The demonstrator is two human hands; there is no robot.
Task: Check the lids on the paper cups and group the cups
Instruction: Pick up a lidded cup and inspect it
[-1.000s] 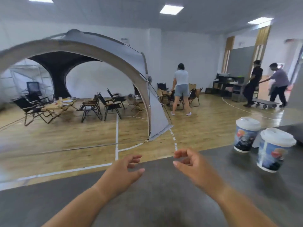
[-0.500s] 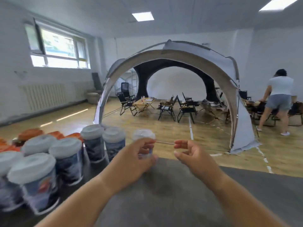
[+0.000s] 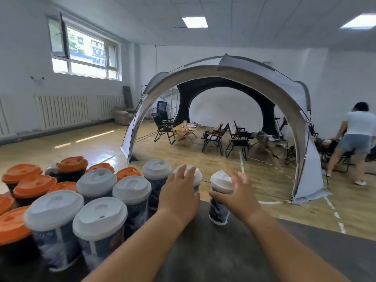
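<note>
My right hand (image 3: 236, 193), empty half a second ago, now grips a white-lidded cup (image 3: 220, 209) on the grey table (image 3: 223, 253), thumb in front, left hand (image 3: 179, 193) draped over the neighbouring cup (image 3: 198, 176), grasp hidden, cup cluster (image 3: 132, 190) just left.

Right hand (image 3: 238, 195) grips cup (image 3: 218, 211), left hand (image 3: 179, 193) alongside

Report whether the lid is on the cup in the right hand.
On. The white lid sits over the rim of the paper cup, which the right hand grips; whether it is fully sealed cannot be told.
</note>
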